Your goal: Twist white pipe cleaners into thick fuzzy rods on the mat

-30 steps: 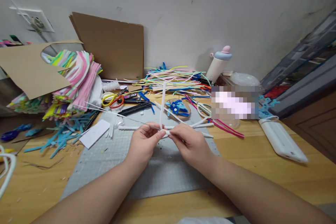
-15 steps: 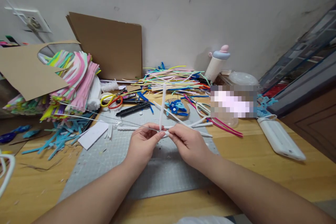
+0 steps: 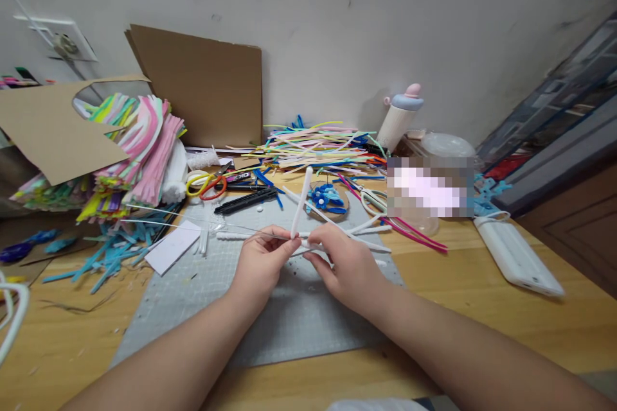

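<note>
My left hand [image 3: 264, 262] and my right hand [image 3: 342, 263] meet over a grey cutting mat [image 3: 202, 308] and both pinch a white pipe cleaner [image 3: 301, 202]. Its free end sticks upward and leans slightly right above my fingers. A thin wire [image 3: 193, 223] runs from my left fingers out to the left. More white pipe cleaners [image 3: 366, 231] lie on the mat just behind my right hand. A blue pipe-cleaner flower [image 3: 326, 197] rests on a small round disc beyond them.
Heaps of coloured pipe cleaners [image 3: 318, 144] and folded felt strips [image 3: 139, 148] fill the back of the wooden table. Cardboard [image 3: 202, 87] leans on the wall. Scissors [image 3: 208, 185], a black tool [image 3: 245, 200], a bottle [image 3: 399, 117] and a white power bank [image 3: 518, 257] lie around.
The upright end of the white pipe cleaner has tilted to the right and looks shorter. My right fingers have shifted slightly around the twist point; both hands stay in place.
</note>
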Action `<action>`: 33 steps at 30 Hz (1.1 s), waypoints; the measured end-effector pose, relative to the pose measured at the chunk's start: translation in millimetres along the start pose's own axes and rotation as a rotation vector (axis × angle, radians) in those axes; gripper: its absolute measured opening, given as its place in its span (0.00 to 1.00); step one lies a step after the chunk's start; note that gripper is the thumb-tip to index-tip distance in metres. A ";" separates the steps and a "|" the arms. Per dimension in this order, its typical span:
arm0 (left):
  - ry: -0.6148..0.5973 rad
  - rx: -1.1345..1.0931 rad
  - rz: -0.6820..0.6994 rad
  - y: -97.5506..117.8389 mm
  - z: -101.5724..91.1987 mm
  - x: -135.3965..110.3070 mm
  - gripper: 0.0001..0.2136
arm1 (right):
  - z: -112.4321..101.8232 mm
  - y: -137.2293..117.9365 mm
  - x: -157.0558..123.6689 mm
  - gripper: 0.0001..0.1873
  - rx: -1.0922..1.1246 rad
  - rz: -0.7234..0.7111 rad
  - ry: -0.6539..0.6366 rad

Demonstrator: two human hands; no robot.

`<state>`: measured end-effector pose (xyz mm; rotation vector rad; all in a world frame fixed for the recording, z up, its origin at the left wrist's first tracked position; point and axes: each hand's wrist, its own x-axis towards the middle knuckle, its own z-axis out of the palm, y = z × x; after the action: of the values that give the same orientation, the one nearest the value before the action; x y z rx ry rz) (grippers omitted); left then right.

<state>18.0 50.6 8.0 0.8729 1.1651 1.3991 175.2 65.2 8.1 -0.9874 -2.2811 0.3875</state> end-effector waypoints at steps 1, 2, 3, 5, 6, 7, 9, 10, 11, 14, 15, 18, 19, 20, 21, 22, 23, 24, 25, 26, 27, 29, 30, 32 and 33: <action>-0.002 -0.008 -0.003 0.0 0.3 -0.2 0.09 | 0.0 0.6 -0.2 0.03 -0.011 -0.020 0.007; -0.005 -0.011 -0.004 -0.3 0.5 -0.3 0.10 | -0.1 1.4 -0.4 0.03 -0.021 -0.037 0.013; -0.008 -0.012 -0.005 -0.6 0.7 -0.5 0.10 | -0.3 2.1 -0.6 0.05 -0.027 -0.048 0.018; -0.010 -0.014 -0.005 -1.3 1.0 -0.6 0.10 | -1.0 3.4 -0.9 0.06 -0.031 -0.055 0.033; -0.014 -0.017 -0.007 -1.6 1.1 -0.5 0.11 | -1.4 3.8 -1.0 0.07 -0.033 -0.054 0.037; -0.018 -0.022 -0.012 -1.9 1.3 -0.4 0.11 | -1.8 4.0 -0.9 0.07 -0.034 -0.049 0.039; -0.025 -0.034 -0.021 -2.5 1.5 0.1 0.13 | -2.6 3.8 -0.3 0.07 -0.041 -0.038 0.039; -0.025 -0.039 -0.025 -2.8 1.6 0.4 0.13 | -3.0 3.5 0.1 0.07 -0.047 -0.034 0.039; -0.019 -0.044 -0.027 -3.1 1.7 0.6 0.14 | -3.4 3.2 0.7 0.07 -0.054 -0.032 0.038; -0.002 -0.053 -0.023 -4.0 1.5 0.8 0.14 | -4.2 2.7 2.4 0.08 -0.074 -0.027 0.034; -0.002 -0.052 -0.022 -4.2 1.4 0.8 0.14 | -4.4 2.8 2.7 0.08 -0.079 -0.025 0.031; -0.015 -0.042 -0.021 -3.9 1.0 0.7 0.14 | -4.7 3.1 2.7 0.09 -0.077 -0.017 0.005; -0.017 -0.039 -0.021 -3.7 1.0 0.6 0.13 | -4.8 3.1 2.5 0.10 -0.069 -0.011 -0.007; -0.019 -0.038 -0.019 -3.4 1.0 0.5 0.13 | -4.8 3.2 2.4 0.10 -0.058 -0.003 -0.020; -0.019 -0.038 -0.015 -3.2 1.1 0.4 0.13 | -4.9 3.2 2.4 0.09 -0.044 0.007 -0.033; -0.019 -0.038 -0.010 -3.0 1.2 0.3 0.13 | -4.9 3.4 2.6 0.09 -0.025 0.019 -0.048; -0.019 -0.036 -0.003 -3.0 1.2 0.3 0.12 | -4.9 3.6 3.0 0.09 -0.005 0.033 -0.063; -0.018 -0.032 0.003 -3.0 1.3 0.2 0.12 | -4.8 3.9 3.6 0.09 0.018 0.049 -0.078; -0.017 -0.026 0.004 -3.0 1.3 0.1 0.12 | -4.6 4.3 4.3 0.09 0.044 0.072 -0.093; -0.015 -0.018 0.003 -3.0 1.2 0.1 0.12 | -4.3 4.8 4.9 0.09 0.076 0.100 -0.112; -0.014 -0.010 -0.003 -2.9 1.0 0.1 0.12 | -3.8 5.2 5.4 0.09 0.112 0.130 -0.133; -0.017 -0.004 -0.016 -2.5 0.7 0.2 0.12 | -2.6 5.3 5.6 0.10 0.183 0.186 -0.167; -0.015 -0.003 -0.022 -2.1 0.6 0.3 0.12 | -2.1 4.9 5.1 0.09 0.207 0.205 -0.163; -0.004 -0.009 -0.031 -1.1 0.5 0.4 0.12 | -1.6 3.1 3.1 0.04 0.207 0.209 -0.099; 0.002 -0.016 -0.037 -0.7 0.6 0.4 0.13 | -1.7 2.1 1.8 0.04 0.185 0.185 -0.052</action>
<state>18.8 51.1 7.4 0.8351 1.1649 1.3783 176.4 68.0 9.2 -1.1059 -2.1602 0.6965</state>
